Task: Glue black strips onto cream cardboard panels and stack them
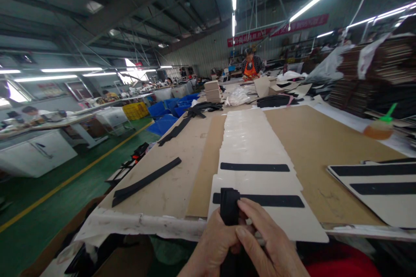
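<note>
A stack of black strips (229, 207) stands upright in my left hand (216, 238), whose fingers wrap round it near the table's front edge. My right hand (264, 236) touches the stack from the right, its thumb and fingertips at the strips' edge; whether it pinches a single strip is hidden. Just beyond, cream panels (248, 138) overlap in a long row running away from me. One black strip (276, 200) lies across the nearest panel, partly behind the held stack. Another black strip (254, 167) lies across the panel behind it.
Loose black strips (147, 181) lie on the table's left. At right are cream panels with two dark strips (383, 188) and a bottle with a green nozzle (380, 127). Blue bins (164, 117) stand beyond the left edge. A person in an orange apron (250, 69) works at the far end.
</note>
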Demonstrator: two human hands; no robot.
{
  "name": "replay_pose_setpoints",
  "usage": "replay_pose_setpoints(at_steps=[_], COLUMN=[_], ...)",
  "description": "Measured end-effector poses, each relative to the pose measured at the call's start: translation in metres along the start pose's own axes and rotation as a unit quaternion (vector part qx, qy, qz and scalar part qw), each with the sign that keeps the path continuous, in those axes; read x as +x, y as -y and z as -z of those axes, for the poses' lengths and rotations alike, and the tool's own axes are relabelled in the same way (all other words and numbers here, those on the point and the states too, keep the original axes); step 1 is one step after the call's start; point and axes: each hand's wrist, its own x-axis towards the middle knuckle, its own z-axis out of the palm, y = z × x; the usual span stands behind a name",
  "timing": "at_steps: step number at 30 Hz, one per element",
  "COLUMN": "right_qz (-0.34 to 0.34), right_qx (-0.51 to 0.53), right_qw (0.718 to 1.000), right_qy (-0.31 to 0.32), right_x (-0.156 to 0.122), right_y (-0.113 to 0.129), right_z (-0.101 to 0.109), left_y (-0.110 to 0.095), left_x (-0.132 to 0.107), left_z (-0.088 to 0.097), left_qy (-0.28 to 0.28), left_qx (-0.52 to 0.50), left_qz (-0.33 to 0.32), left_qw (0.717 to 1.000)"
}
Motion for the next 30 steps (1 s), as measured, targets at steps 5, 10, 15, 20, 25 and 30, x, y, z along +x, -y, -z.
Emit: replay_pose_setpoints(at_steps=[5,10,15,20,25,30], right_qz=[-0.058,-0.033,-0.03,-0.026,-0.118,-0.132], right_qx=[0.055,0.023,0.026,0.142,0.228,0.334], right_qw=[0.996,0.998,0.998,0.988,0.966,0.933], right_qy=[-0.033,-0.053,-0.039,-0.047,-0.04,-0.022], right_x=[0.003,0.003,0.002,0.005,0.008,0.013], right_y=[0.002,0.004,0.008,0.028,0.036,0.029], right_z=[-0.003,-0.007,-0.006,-0.003,-0.009,-0.003], left_y=[-0.004,0.0,0.003,0.0,-0.004,-0.009], left_x=[0.002,0.006,0.007,0.004,0.004,0.002], left_z=[-0.003,-0.002,-0.006,-0.01,-0.015,-0.007], left_qy=[0.045,0.01,-0.027,-0.024,0.016,0.07], left_qx=[0.002,0.007,-0.002,-0.012,0.008,0.094], left_qz=[-0.004,0.011,0.019,0.011,-0.004,0.011], left_qw=[0.999,1.0,0.999,1.0,1.0,0.993])
